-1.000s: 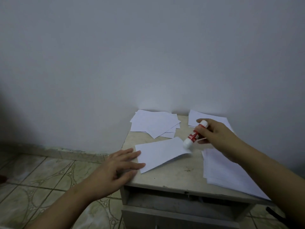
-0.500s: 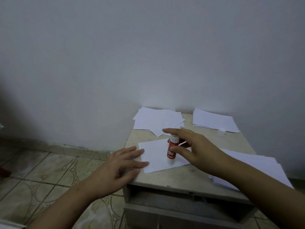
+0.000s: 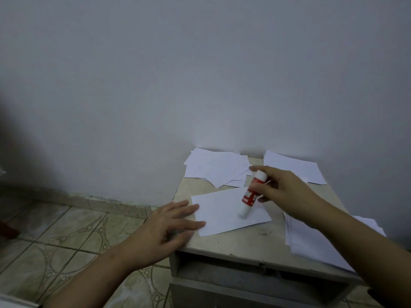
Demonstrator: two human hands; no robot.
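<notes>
Gripping the glue stick round its red middle, the right hand curls fingers and thumb about the barrel, with the forefinger stretched over the white top end. The stick leans, top towards the wall, and its white lower end touches the sheet right of the middle. That sheet lies askew on the table, its near edge close to the table's front lip.

The left hand lies flat, fingers straight and slightly spread. Two fingertips rest on the sheet's left edge, while the palm hangs over the table's left side above the floor.

A loose pile of white paper lies at the back left of the table against the wall, its near corners just beside the sheet's far edge. A second paper lies at the back right, partly hidden by the right hand. On its near edge sits a pale speck, perhaps a cap, though it is too blurred to tell. A stack of sheets covers the table's right side and runs under the right forearm, apart from the glued sheet. Below the tabletop an open slot shows in the table's front.
</notes>
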